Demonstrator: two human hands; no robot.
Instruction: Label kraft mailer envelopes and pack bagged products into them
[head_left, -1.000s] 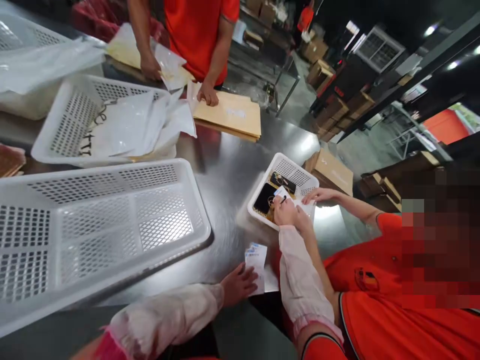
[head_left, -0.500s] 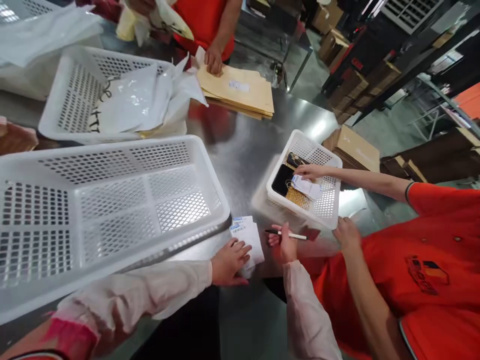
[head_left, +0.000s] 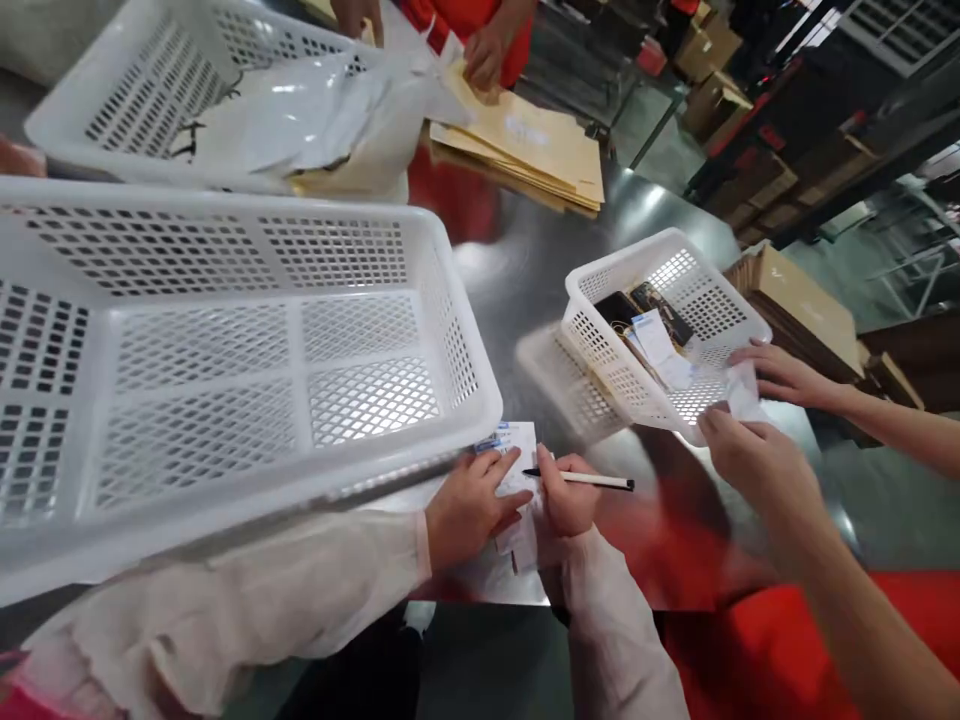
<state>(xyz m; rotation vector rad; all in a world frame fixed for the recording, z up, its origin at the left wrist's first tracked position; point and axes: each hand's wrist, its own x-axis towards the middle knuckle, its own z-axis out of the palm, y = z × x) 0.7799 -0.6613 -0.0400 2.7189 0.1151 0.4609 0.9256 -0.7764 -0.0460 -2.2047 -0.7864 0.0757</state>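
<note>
My left hand lies with its fingers spread on a small stack of white paper slips at the table's front edge. Blue print and a barcode show at the top of the slips. In a writing grip, my right hand is closed around a black-and-white pen. The pen's dark tip points left and is at the top slip; whether it touches the paper I cannot tell. The right hand's lower side is against the slips' right edge.
A large white plastic basket stands left. A smaller basket at right holds dark items and labels; a co-worker's hands hold a white slip beside it. Another co-worker's hand rests on yellow envelopes near a basket of plastic bags.
My right hand has moved left to the slips, bringing the pen tip onto or over them. The co-worker's hands at right have come together around a slip. The view has shifted.
</note>
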